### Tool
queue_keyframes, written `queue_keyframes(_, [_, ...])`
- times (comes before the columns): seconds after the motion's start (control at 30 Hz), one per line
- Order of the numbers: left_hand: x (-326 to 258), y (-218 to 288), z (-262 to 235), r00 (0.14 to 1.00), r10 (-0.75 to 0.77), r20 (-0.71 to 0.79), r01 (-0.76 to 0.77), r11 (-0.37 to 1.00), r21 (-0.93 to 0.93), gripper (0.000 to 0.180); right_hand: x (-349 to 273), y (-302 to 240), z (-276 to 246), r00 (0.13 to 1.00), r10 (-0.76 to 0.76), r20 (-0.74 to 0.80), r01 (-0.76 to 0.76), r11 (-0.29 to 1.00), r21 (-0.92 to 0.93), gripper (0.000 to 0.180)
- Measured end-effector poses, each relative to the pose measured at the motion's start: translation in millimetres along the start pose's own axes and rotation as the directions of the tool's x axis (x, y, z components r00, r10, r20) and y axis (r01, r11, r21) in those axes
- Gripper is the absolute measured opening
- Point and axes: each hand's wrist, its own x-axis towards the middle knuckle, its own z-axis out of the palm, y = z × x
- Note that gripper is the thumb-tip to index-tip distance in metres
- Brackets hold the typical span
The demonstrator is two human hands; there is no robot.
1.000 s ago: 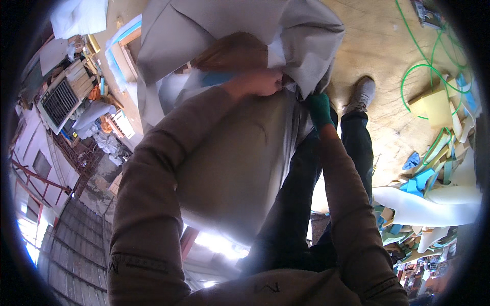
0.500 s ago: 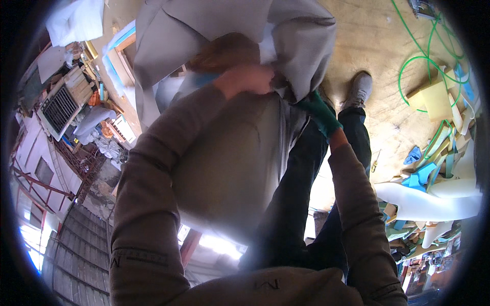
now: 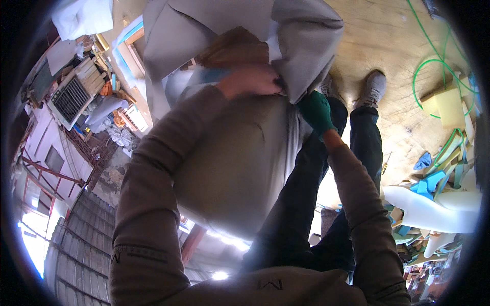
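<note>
I hold a large grey fabric-covered cushion (image 3: 240, 173) up against my body. Its cover is open at the top, with loose grey flaps (image 3: 306, 46) folded back over a tan pad (image 3: 240, 46) and something blue. My left hand (image 3: 252, 81) is bare and blurred; it grips the cushion's upper edge just under the flaps. My right hand (image 3: 316, 111) wears a green glove and pinches the grey fabric at the cushion's right side. My dark trousers (image 3: 306, 204) and grey shoes (image 3: 374, 87) show below it.
A plywood floor (image 3: 388, 41) carries a looping green hose (image 3: 434, 66). Blue and green foam scraps (image 3: 431, 178) and a white moulded foam piece (image 3: 434, 214) lie at the right. At the left are a louvred grey unit (image 3: 71, 97) and stacked clutter.
The grey flaps have shifted and spread a little further right. My left hand has moved slightly along the cushion's top edge; my gloved right hand stays on the fabric.
</note>
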Motion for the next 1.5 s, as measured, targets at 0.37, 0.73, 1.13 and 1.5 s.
queue_keyframes(0.37, [37,1,52,0.898,0.205,-0.39,-0.092,0.953,0.29,0.023,11,13,46,0.956,0.17,-0.239,-0.162,0.985,0.052,0.023])
queue_keyframes(0.73, [45,6,54,0.943,0.131,-0.305,-0.041,0.958,0.282,0.027,23,58,59,1.0,0.002,0.03,-0.022,0.754,0.657,0.027])
queue_keyframes(1.13, [50,34,48,0.852,0.158,-0.499,-0.126,0.987,0.097,0.039,4,45,47,0.924,0.312,-0.22,-0.254,0.933,0.253,0.041])
queue_keyframes(1.5, [50,21,29,0.989,0.035,-0.142,-0.012,0.987,0.16,0.047,34,51,67,0.995,0.03,-0.096,-0.045,0.986,-0.161,0.027])
